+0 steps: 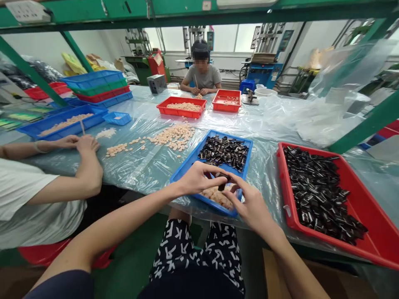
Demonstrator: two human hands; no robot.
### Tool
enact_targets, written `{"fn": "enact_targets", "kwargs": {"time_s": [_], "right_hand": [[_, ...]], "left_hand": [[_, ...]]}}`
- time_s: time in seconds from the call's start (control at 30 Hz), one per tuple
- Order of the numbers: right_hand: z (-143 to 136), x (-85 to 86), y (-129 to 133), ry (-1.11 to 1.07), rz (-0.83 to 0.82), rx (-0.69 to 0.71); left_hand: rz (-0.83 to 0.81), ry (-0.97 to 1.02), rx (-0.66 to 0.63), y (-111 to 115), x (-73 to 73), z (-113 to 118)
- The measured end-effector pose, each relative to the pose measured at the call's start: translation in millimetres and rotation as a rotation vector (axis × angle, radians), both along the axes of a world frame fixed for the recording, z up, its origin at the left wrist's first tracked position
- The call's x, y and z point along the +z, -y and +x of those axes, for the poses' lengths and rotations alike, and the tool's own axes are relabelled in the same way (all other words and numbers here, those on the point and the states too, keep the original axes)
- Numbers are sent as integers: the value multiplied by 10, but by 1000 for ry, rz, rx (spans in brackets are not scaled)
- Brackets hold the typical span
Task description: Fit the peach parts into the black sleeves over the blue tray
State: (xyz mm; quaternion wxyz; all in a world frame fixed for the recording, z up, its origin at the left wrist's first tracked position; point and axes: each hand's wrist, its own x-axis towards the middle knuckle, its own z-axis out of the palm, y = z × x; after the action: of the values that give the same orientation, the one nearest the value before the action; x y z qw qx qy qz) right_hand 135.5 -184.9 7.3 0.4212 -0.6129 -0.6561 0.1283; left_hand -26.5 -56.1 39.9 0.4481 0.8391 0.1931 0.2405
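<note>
Over the near part of a blue tray (183,168), both my hands meet around one small black part (222,186). My left hand (199,178) pinches it from the left with thumb and forefinger. From the right, the fingertips of my right hand (247,201) close on the same part. Beneath my hands lie beige pieces (216,196) in the tray's near end. A pile of glossy black parts (223,151) fills the tray's far end. Whether a beige piece is also between my fingers is hidden.
To the right stands a red bin (358,203) of black parts. Loose beige pieces (174,136) lie on the plastic-covered table, left of the tray. A co-worker's arms (87,162) are at the left; another person (202,77) sits opposite, behind red trays (181,113). A green shelf beam (174,14) crosses overhead.
</note>
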Motion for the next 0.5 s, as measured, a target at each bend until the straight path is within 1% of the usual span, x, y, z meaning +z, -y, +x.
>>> {"fn": "enact_targets", "kwargs": {"time_s": [0.1,0.17,0.23,0.3,0.33,0.37,0.43,0.47,0.5], "right_hand": [[-123,-28,60,-84,16,29],[-136,-52,128,-126,26,37],[-141,-62,188,-145,1,48],[-190,-53,240,-181,-44,12],[-234,-49,267,-224,-65,-36],[-283,-54,293,-285,-59,-114],[-349,-120,326,-419,18,-269],[-346,-191,320,-466,54,-271],[-315,-289,294,-487,74,-209]], "left_hand": [[59,104,29,223,-40,-105],[119,129,16,294,-94,-173],[168,121,-32,339,-154,-244],[167,128,-33,407,-211,-314],[142,149,13,460,-235,-343],[100,182,82,527,-257,-362],[-5,263,210,686,-292,-361],[-45,283,238,763,-309,-339],[-66,262,247,828,-328,-303]]}}
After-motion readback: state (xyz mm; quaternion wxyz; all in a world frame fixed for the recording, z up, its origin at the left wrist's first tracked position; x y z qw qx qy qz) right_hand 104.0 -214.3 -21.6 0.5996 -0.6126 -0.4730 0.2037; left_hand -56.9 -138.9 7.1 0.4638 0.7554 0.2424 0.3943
